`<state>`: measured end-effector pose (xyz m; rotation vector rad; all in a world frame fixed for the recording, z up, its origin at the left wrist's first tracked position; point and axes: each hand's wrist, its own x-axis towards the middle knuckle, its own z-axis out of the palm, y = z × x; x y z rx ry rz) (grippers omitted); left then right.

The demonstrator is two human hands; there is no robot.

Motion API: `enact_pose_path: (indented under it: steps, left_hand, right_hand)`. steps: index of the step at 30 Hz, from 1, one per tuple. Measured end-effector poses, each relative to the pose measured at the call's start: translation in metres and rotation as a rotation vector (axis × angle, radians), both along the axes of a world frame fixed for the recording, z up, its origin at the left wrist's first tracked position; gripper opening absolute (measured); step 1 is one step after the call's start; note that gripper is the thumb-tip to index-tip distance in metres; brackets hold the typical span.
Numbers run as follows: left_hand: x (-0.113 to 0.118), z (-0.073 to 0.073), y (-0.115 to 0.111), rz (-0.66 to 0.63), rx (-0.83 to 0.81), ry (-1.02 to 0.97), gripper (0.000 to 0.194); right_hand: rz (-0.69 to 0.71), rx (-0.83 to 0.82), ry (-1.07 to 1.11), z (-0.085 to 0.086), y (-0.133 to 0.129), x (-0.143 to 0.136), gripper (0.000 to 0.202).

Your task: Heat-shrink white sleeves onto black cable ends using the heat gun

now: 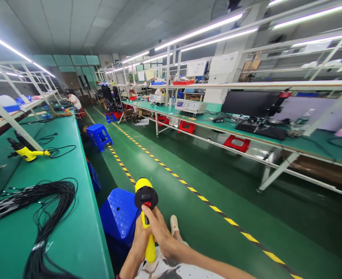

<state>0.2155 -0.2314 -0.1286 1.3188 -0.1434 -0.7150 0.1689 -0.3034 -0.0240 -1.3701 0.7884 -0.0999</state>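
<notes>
A yellow heat gun (pixel 150 248) with a black round vented rear stands upright in front of my body, its grip pointing down. Wrapped around the grip from the left is my left hand (pixel 140 235). From the other side my right hand (pixel 158 226) closes on it too, with the thumb at the red switch below the black rear. The front end of the heat gun points away from me and is hidden. On the green bench (pixel 86 232) to my left lie a bundle of black cables (pixel 53 197) and a second yellow-and-black tool (pixel 28 153) with a cord.
A blue stool (pixel 121 211) stands just beyond my hands, and another blue stool (pixel 99 135) further on. Yellow-black floor tape (pixel 191 189) marks the aisle. To the right, a long bench (pixel 211 124) carries a monitor (pixel 248 103) and instruments. A person (pixel 74 100) sits far left.
</notes>
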Motion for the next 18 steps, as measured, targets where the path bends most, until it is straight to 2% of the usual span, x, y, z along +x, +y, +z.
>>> enact_pose_path:
  steps: [5,10,18]
  left_hand:
    - [0.0005,-0.0024,0.0007,-0.001,0.002,-0.018,0.036]
    - [-0.0005,0.0011,-0.0008,0.004,0.000,0.012,0.039]
    - [-0.0001,0.0021,-0.0002,-0.007,-0.009,0.016,0.039]
  right_hand:
    - [0.003,-0.003,0.005,0.0009,-0.0002,-0.0001,0.050]
    - [0.000,0.001,-0.022,0.0004,-0.0008,0.0000,0.051]
    - [-0.011,0.053,-0.028,-0.0081,-0.0008,0.0023,0.058]
